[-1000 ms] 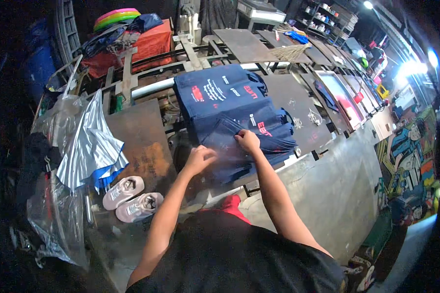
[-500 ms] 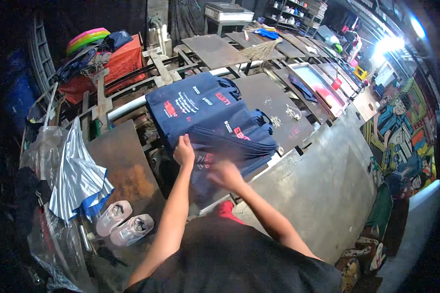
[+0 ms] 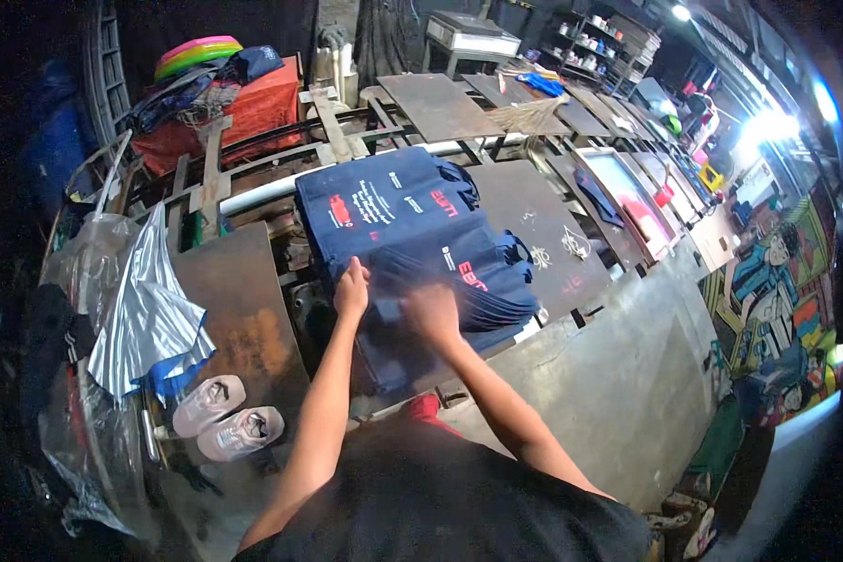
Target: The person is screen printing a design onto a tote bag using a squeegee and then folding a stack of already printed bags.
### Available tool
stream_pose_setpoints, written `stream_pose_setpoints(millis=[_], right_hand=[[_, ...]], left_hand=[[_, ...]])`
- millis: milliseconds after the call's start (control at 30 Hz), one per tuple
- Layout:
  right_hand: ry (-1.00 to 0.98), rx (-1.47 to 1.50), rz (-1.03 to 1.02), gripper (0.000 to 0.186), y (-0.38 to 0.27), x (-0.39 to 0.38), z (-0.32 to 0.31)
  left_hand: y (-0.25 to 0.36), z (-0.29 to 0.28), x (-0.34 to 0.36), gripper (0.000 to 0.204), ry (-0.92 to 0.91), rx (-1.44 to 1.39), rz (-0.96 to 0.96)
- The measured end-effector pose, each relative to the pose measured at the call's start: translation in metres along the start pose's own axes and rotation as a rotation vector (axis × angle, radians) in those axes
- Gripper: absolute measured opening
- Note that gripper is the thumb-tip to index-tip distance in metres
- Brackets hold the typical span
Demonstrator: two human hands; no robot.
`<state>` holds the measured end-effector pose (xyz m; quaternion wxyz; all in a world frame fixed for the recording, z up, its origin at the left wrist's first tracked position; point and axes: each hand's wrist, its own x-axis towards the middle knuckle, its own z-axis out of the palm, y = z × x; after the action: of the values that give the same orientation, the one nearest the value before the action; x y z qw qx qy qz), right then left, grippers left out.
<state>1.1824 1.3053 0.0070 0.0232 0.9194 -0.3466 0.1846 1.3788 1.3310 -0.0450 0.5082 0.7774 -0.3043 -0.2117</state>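
Worktop: grey metal slab, dark rusty plates set on a frame along it. Stack of navy printed bags lies across the centre plates. Brown plate at left, bare. Plate right of the stack carries only white print marks. Pair of pale shoes sits at the left edge, below the brown plate.
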Motion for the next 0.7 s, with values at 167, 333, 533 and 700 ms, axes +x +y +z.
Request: stream_pose_setpoints(millis=[167, 333, 533, 700], right_hand=[[-0.100, 0.285, 0.177, 0.038, 0.069, 0.029, 0.056], [-0.203, 0.472, 0.490, 0.041, 0.051, 0.041, 0.041], [-0.178, 0.501, 0.473, 0.041, 0.063, 0.040, 0.049], [-0.103, 0.543, 0.524, 0.045, 0.070, 0.032, 0.052]], left_hand=[[0.005, -0.037, -0.057, 0.030, -0.209, -0.195, 0.547], [-0.023, -0.078, -0.105, 0.047, -0.684, 0.089, 0.653], [-0.009, -0.064, -0.099, 0.026, -0.551, 0.161, 0.689], [0.030, -0.028, -0.063, 0.021, -0.420, -0.050, 0.670]])
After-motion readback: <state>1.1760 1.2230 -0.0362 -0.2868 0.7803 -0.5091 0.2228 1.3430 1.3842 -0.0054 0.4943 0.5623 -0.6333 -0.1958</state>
